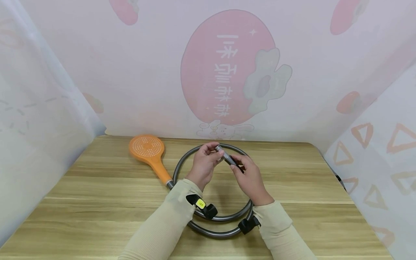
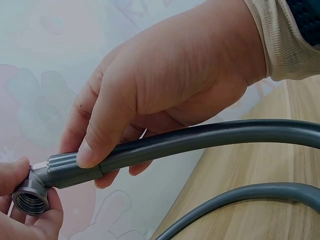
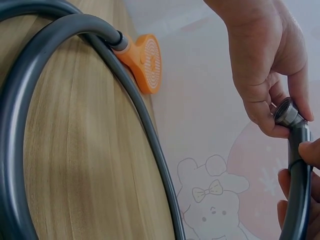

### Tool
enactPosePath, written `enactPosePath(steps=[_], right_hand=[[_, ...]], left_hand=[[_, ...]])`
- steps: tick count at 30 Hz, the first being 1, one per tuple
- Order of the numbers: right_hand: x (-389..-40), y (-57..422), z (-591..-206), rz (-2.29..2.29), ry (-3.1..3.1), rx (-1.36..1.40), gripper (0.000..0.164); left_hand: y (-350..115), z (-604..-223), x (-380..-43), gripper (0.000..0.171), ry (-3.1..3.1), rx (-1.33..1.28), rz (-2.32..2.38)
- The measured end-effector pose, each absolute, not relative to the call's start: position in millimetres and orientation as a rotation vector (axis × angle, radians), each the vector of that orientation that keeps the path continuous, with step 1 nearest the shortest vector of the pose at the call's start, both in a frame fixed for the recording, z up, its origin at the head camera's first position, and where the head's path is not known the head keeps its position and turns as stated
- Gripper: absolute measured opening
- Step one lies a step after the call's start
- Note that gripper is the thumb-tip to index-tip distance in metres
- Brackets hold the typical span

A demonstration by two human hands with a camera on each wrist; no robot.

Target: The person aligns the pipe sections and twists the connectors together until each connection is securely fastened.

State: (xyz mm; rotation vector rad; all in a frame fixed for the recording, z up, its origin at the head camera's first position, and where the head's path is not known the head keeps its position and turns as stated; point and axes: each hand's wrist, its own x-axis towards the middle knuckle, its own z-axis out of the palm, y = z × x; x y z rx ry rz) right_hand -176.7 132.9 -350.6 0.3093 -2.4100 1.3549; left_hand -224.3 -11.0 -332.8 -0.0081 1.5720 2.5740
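My left hand (image 1: 203, 166) pinches a silver threaded elbow fitting (image 2: 33, 192) between fingers and thumb. Its round threaded opening faces outward. My right hand (image 1: 251, 177) grips the dark grey collar (image 2: 70, 169) at the end of a grey shower hose (image 2: 215, 132), thumb on one side and fingers curled beneath. Fitting and collar meet end to end, held above the table; whether they are fully screwed together I cannot tell. The hose loops on the table below both hands. At its other end an orange shower head (image 1: 147, 148) lies to the left, spray face up.
The wooden table (image 1: 308, 180) spans the front. Behind it hangs a pale curtain (image 1: 146, 72) with pink strawberry prints, and similar cloth closes in both sides. Black camera mounts (image 1: 211, 211) sit at the wrists, close above the hose loops.
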Motion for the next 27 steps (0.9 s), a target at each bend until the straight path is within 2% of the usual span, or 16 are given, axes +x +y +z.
enactPosePath(steps=[27], right_hand=[[-177.2, 132.3, -350.9, 1.355, -2.446, 0.350, 0.028]], left_hand=[[-12.5, -332.8, -222.8, 0.029, 1.597, -0.008, 2.557]])
